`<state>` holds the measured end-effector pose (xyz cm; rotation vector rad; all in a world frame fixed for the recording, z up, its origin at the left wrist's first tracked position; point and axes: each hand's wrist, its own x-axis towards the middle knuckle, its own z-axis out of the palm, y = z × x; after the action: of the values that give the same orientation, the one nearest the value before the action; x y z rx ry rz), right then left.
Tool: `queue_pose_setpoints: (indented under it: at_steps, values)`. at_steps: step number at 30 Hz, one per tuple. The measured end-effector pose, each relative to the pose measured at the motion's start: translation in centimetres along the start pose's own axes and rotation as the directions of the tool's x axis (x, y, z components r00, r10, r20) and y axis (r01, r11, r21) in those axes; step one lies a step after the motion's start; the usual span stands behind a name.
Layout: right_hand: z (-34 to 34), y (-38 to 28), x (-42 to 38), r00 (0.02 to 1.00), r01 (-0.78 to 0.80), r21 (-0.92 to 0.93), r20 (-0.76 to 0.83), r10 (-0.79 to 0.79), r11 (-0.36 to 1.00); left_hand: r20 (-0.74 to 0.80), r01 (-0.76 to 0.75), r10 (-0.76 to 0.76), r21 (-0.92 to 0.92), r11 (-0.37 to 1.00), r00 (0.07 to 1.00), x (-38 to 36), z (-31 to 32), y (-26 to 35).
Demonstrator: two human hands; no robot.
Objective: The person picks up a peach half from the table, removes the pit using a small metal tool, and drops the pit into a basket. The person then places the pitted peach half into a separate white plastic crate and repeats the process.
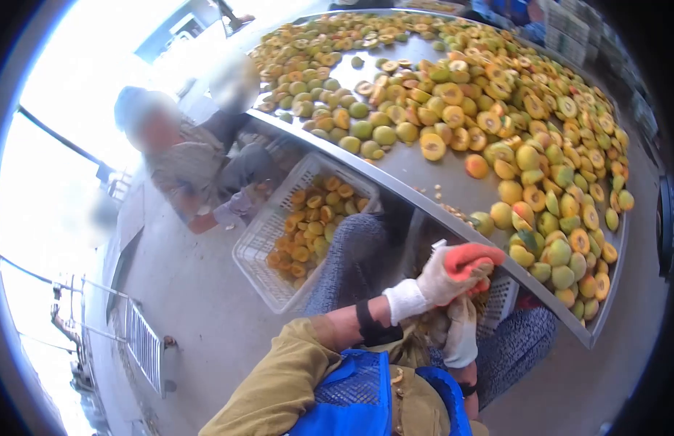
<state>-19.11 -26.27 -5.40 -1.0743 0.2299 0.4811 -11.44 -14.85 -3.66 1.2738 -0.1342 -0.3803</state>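
My left hand [447, 275], in a white glove with red on the finger side, is closed near the metal table's front edge. My right hand [462, 325], also in a whitish glove, is just below it, with the fingers curled up towards the left. Between them a small brownish-orange patch shows, too hidden to name. Halved and whole yellow-green fruits, like apricots or peaches [530, 156], are heaped on the metal table [439, 174] beyond my hands. Below the hands, a grey perforated crate [500, 301] is partly covered.
A white plastic crate [253, 265] of fruit halves stands on the floor left of my knee. Beside it, a person [199, 171] sits with a gloved hand near its rim. A metal cart [143, 349] stands further left. The table's raised rim [395, 185] runs before me.
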Motion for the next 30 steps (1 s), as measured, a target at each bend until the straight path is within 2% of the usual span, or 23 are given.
queue_pose_setpoints:
  at_steps: [1,2,4,6,7,8,10,11,13,15,18,20,22,23,24,26,27,29,30]
  values:
    - [-0.2,0.3,0.2,0.999,-0.033,0.040,0.007,0.033,0.999,0.022,-0.045,0.045,-0.018,0.999,0.999,-0.1,0.0,0.0]
    - [-0.8,0.1,0.1,0.985,-0.159,0.185,0.092,0.144,0.970,0.050,-0.088,0.090,-0.036,0.995,0.995,-0.1,0.2,0.3]
    - [-1.0,0.8,0.2,0.989,-0.117,0.226,0.117,0.092,0.967,0.093,-0.120,0.107,0.142,0.982,0.990,0.1,-0.2,1.1]
    - [-1.3,0.5,0.2,0.976,-0.185,0.205,0.155,0.155,0.961,0.127,-0.108,0.082,0.211,0.972,0.988,0.1,-0.8,1.6]
    - [-1.4,0.3,0.3,0.969,-0.216,0.194,0.165,0.185,0.957,0.180,-0.282,0.238,0.282,0.917,0.954,0.4,-1.2,0.9]
    - [-1.7,0.1,0.4,0.929,-0.281,0.261,0.318,0.192,0.924,0.246,-0.443,0.377,0.340,0.829,0.893,0.4,-1.7,0.3]
    - [-2.5,-0.2,0.7,0.791,-0.435,0.354,0.590,0.163,0.828,0.220,-0.270,0.239,0.123,0.955,0.946,-0.8,-0.8,2.4]
    - [-3.3,0.3,1.4,0.645,-0.562,0.399,0.760,0.081,0.725,0.223,-0.172,0.166,0.007,0.985,0.961,-1.4,-0.2,3.4]
    - [-3.6,0.4,1.8,0.533,-0.626,0.459,0.842,-0.084,0.630,0.177,-0.135,0.164,-0.164,0.977,0.971,-1.8,0.9,3.4]
    - [-2.7,0.5,1.6,0.561,-0.556,0.550,0.801,-0.207,0.623,0.140,-0.145,0.188,-0.273,0.951,0.972,-2.0,1.4,4.0]
    - [-2.2,0.9,1.0,0.574,-0.489,0.639,0.749,-0.332,0.595,-0.100,-0.060,0.020,-0.416,0.907,0.995,-2.7,-2.4,7.5]
    - [-1.5,1.4,1.3,0.635,-0.521,0.678,0.714,-0.296,0.518,-0.292,-0.133,0.077,-0.177,0.975,0.953,-3.9,-7.3,10.2]
    - [-1.2,2.0,2.4,0.830,-0.524,0.794,0.557,-0.025,0.308,-0.396,-0.019,0.053,0.089,0.996,0.917,-6.0,-13.4,11.5]
    - [-1.2,2.6,3.0,0.874,-0.486,0.848,0.467,0.136,0.210,-0.473,0.039,0.259,0.533,0.845,0.842,-7.6,-16.5,10.7]
    - [-2.1,4.1,3.7,0.902,-0.426,0.858,0.374,0.218,0.288,-0.439,0.166,0.473,0.842,0.513,0.764,-9.4,-19.7,9.9]
    - [-4.1,7.3,5.3,0.925,-0.318,0.832,0.166,0.343,0.455,-0.487,0.435,0.495,0.872,0.225,0.720,-14.2,-23.9,7.9]
    - [-1.7,6.4,4.8,0.902,-0.223,0.758,-0.078,0.424,0.613,-0.570,0.524,0.430,0.819,0.233,0.700,-16.9,-25.6,6.1]
    - [-1.4,7.3,5.1,0.919,-0.226,0.538,-0.158,0.361,0.812,-0.718,0.681,0.268,0.695,0.229,0.643,-22.6,-28.6,1.3]
    - [-1.0,7.6,5.3,0.928,-0.220,0.408,-0.192,0.319,0.886,-0.759,0.723,0.233,0.651,0.233,0.608,-25.3,-29.9,-1.8]
